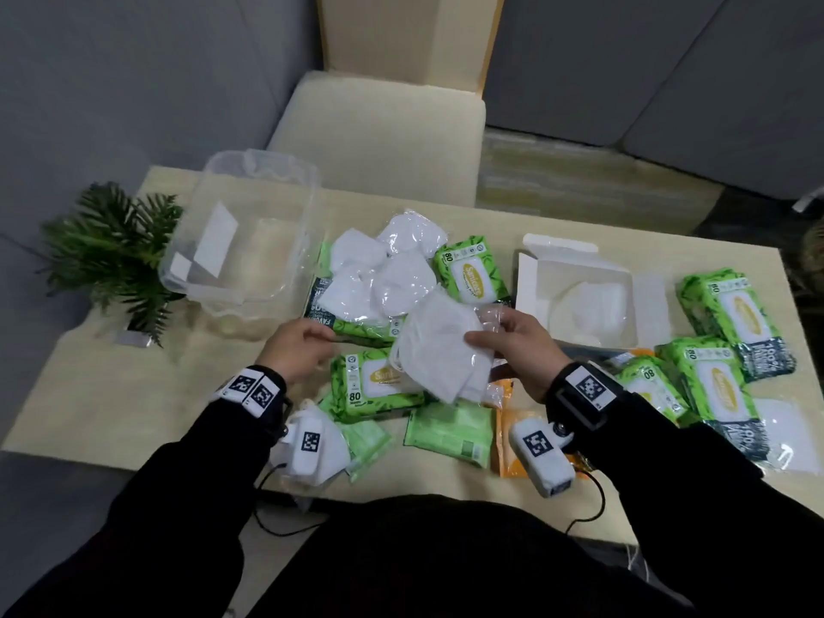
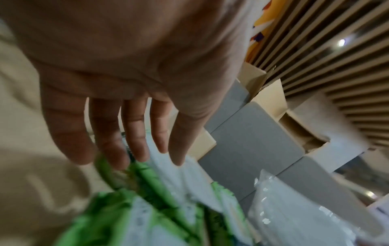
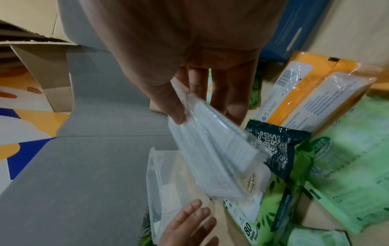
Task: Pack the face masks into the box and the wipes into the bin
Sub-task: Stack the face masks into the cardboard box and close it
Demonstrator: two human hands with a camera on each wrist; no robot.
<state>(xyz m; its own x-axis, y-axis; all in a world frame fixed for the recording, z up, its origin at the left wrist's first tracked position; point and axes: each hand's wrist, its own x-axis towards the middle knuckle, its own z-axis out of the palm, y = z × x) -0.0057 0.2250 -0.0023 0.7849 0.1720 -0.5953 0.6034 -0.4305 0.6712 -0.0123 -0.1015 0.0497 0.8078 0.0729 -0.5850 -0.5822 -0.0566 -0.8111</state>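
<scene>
Nearest the viewer, just short of the white box (image 1: 579,301), the right hand (image 1: 512,345) lifts a bagged face mask (image 1: 439,350) over the green wipes pack (image 1: 374,379). Thumb and fingers (image 3: 179,106) pinch one edge of the clear wrapper, and the rest of the mask hangs free below the grip, as the right wrist view shows. The mask appears light, soft and foldable; its glossy film probably slides easily, so a pinch well in from the edge, catching mask and film together, seems safer than holding loose plastic alone.

Left of the box, the left hand (image 1: 303,345) holds nothing. Its fingers (image 2: 134,133) are straight and slightly spread above another green pack, seemingly not yet touching it. These packs look dense, heavier and pliant, with slick wrapping; a grip across the narrow sides, thumb opposing fingers, seems suitable.

Farther left of the box, several bagged masks (image 1: 383,274) lie heaped on wipes packs. The box itself stands open, one mask (image 1: 588,301) already inside. More green packs (image 1: 722,341) lie right of the box. Farthest left of the box, the clear bin (image 1: 241,243) holds no wipes packs, with a potted plant (image 1: 111,247) beyond it.
</scene>
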